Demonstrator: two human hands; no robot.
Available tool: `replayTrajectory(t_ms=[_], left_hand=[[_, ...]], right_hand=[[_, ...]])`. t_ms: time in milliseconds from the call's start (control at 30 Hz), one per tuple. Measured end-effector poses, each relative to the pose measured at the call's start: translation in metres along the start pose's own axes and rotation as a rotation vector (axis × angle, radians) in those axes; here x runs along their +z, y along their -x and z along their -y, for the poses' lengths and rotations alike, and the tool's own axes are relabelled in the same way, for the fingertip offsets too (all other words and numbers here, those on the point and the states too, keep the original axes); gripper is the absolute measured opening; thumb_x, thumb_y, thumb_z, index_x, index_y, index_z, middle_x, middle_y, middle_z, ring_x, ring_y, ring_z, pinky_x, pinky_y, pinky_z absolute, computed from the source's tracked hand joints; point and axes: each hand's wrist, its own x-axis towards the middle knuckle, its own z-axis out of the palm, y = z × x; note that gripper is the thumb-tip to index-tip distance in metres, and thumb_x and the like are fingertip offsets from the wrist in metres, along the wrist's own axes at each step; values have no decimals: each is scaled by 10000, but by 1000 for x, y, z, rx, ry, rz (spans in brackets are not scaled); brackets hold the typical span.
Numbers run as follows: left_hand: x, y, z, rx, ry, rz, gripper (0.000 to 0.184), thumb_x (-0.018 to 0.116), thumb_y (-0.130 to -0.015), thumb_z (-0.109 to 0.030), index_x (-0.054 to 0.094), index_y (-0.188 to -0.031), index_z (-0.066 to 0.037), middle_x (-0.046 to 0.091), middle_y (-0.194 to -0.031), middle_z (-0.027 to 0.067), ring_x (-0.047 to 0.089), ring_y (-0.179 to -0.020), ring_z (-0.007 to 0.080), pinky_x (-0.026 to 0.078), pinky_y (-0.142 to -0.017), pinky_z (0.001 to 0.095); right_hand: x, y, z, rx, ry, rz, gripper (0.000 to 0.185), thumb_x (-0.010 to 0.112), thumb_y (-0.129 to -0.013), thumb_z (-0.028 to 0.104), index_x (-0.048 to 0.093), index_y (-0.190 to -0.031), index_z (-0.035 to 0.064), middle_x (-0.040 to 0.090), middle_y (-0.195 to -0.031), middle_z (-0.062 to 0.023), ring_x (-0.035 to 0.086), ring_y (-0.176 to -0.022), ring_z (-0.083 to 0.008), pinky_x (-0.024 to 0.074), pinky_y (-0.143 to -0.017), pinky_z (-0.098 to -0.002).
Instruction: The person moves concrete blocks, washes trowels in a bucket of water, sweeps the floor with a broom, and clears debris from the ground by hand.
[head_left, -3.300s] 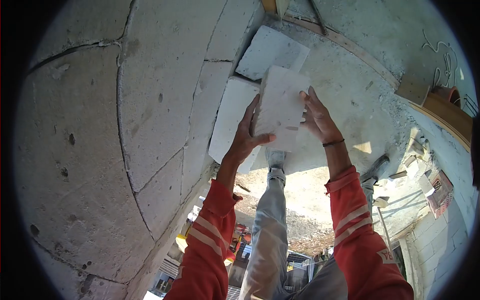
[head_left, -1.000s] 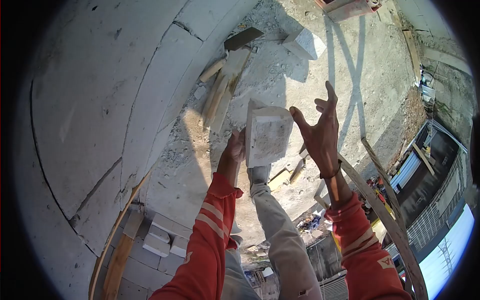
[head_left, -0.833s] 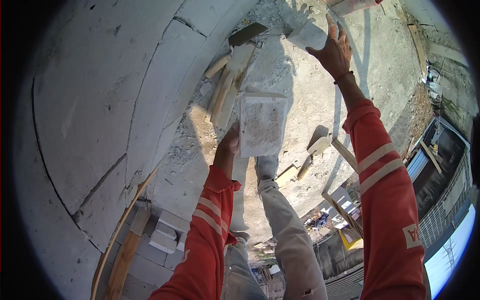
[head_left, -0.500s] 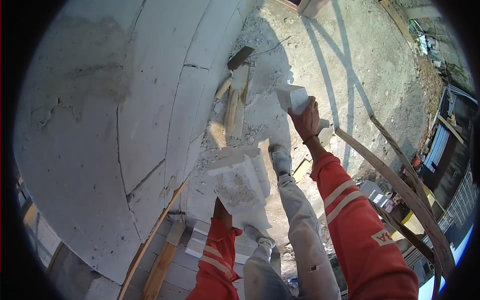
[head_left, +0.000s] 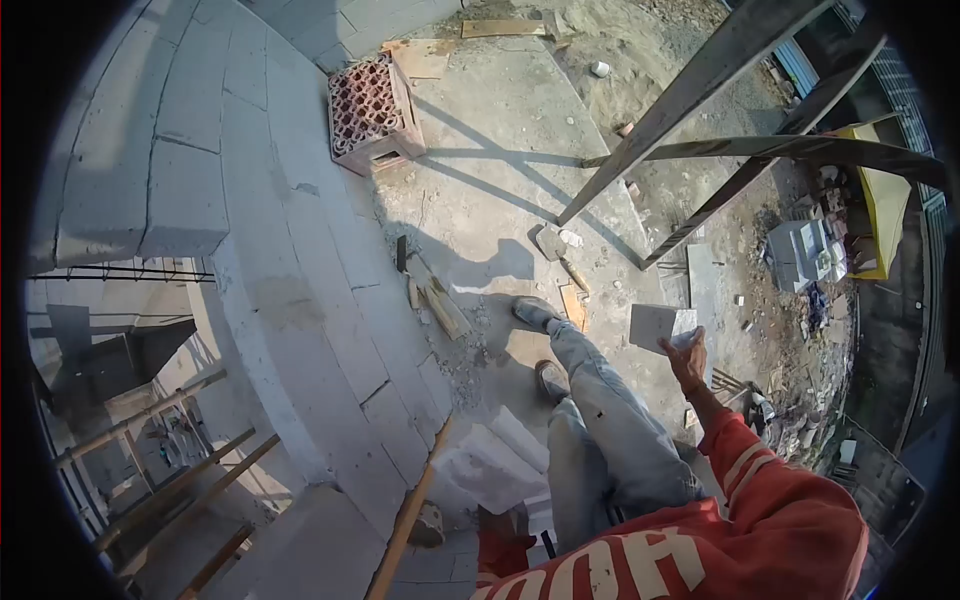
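A cut piece of pale concrete block [head_left: 655, 328] is gripped by my right hand [head_left: 686, 362], which is closed around its near right corner, out to the right of my legs. Low in the view, my left hand [head_left: 505, 520] is in shadow beside a larger pale block [head_left: 490, 468]. Its fingers are hidden, so whether it grips that block does not show. The pale block wall [head_left: 320, 350] runs along my left, with a wooden strip [head_left: 415, 505] at its lower edge.
Red hollow bricks [head_left: 372, 105] are stacked by the wall. Wood scraps [head_left: 437, 300] and a dark-bladed tool [head_left: 402, 254] lie at its foot. Slanting beams [head_left: 690, 110] cross the upper right. Rubble and a yellow sheet [head_left: 880, 215] lie farther right. My feet stand on dusty concrete.
My view has turned and widened, now taking in the red bricks and wall opening. My right hand still holds the block piece, now out to the right of my legs.
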Motion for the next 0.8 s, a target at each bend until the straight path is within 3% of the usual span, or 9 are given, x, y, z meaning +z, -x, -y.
replayTrajectory(t_ms=[33, 133, 200, 233, 367, 500, 600, 700, 800], left_hand=[[-6, 9, -14, -1, -66, 38, 918, 690, -748, -628, 433, -1380, -13, 565, -1288, 144, 559, -1175, 270, 458, -992, 440], [-4, 28, -49, 0, -242, 129, 916, 690, -748, -628, 435, -1378, -14, 566, -1285, 144, 560, -1173, 270, 457, -991, 437], [7, 38, -63, 11, -342, 175, 915, 691, -749, -628, 437, -1378, -14, 567, -1283, 144, 561, -1171, 270, 457, -990, 436], [20, 39, -66, 16, -383, 202, 914, 691, -749, -628, 438, -1377, -14, 568, -1282, 144, 561, -1170, 269, 457, -989, 435], [75, 51, -78, 39, -558, 288, 912, 691, -750, -628, 441, -1376, -14, 570, -1278, 144, 562, -1167, 269, 457, -987, 432], [133, 59, -60, 31, -704, 347, 910, 692, -750, -628, 443, -1374, -14, 572, -1273, 144, 564, -1164, 268, 457, -985, 429], [184, 69, -29, 37, -788, 377, 908, 692, -751, -628, 446, -1373, -14, 574, -1270, 144, 565, -1162, 267, 457, -983, 427], [230, 85, 15, 29, -864, 398, 906, 693, -751, -628, 448, -1371, -14, 576, -1267, 144, 566, -1159, 267, 457, -982, 425], [275, 105, 67, 21, -913, 407, 904, 693, -752, -628, 450, -1370, -14, 577, -1264, 144, 567, -1157, 266, 457, -980, 422]], right_hand=[[-23, 9, -16, 36, -46, -66, 1025, 813, -670, 449, 309, -1356, -122, 545, -1216, -303, 544, -1130, -420, 447, -949, -421], [-84, 43, -55, 340, -240, 11, 1099, 776, -683, 534, 261, -1389, -132, 419, -1363, -340, 410, -1302, -408, 337, -1073, -419], [-96, 70, -95, 330, -390, -145, 1057, 815, -666, 452, 280, -1361, -139, 552, -1170, -316, 571, -1083, -394, 459, -900, -433], [-102, 82, -109, 368, -408, -174, 1057, 815, -666, 452, 280, -1361, -139, 552, -1170, -316, 571, -1083, -394, 459, -900, -433], [-100, 131, -173, 645, -610, -353, 811, 846, -635, 362, 406, -1173, -56, 610, -894, -189, 628, -743, -272, 515, -637, -377], [-107, 162, -228, 912, -778, -384, 709, 850, -618, 324, 422, -1096, 21, 607, -916, -168, 623, -746, -269, 528, -644, -369], [-103, 176, -277, 1005, -871, -338, 663, 842, -642, 239, 403, -1091, 29, 578, -1024, -163, 621, -880, -260, 563, -672, -379], [-108, 172, -327, 1012, -557, -367, 646, 847, -626, 264, 420, -1051, 32, 585, -1001, -163, 611, -883, -272, 521, -729, -401], [-126, 156, -384, 1070, -674, -372, 725, 875, -589, 306, 417, -1060, 1, 611, -934, -213, 606, -887, -365, 464, -782, -464]])
